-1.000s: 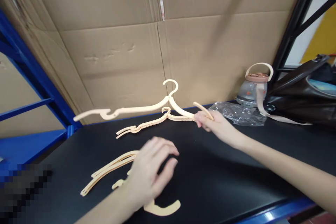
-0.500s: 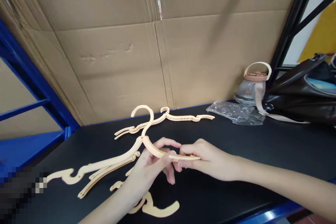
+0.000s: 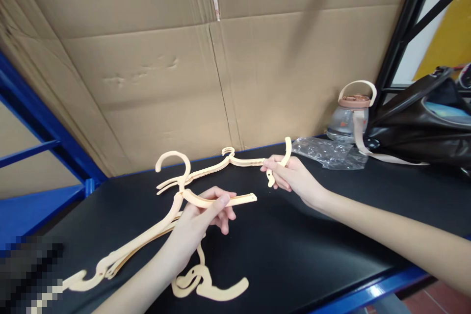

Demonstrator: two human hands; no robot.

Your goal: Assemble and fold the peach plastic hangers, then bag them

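1. Left hand (image 3: pixel 197 223): fingers closed on one arm of a cream plastic hanger (image 3: pixel 171 213), thumb on top; the hanger is tilted above the black surface (image 3: pixel 312 255), hook upward, that arm ending bluntly at the right.
2. Right hand (image 3: pixel 296 176): fingers pinching a curved hanger end piece (image 3: pixel 287 147), apart from the hanger's blunt end.
3. More hanger pieces (image 3: pixel 223 295) lie on the surface near the left forearm.
4. Behind both hands, nested hangers (image 3: pixel 245 162) lie near the cardboard (image 3: pixel 147 83).
5. Beyond the right hand: clear plastic wrapper (image 3: pixel 331 153), strapped bottle (image 3: pixel 340 122), dark bag (image 3: pixel 405 127).
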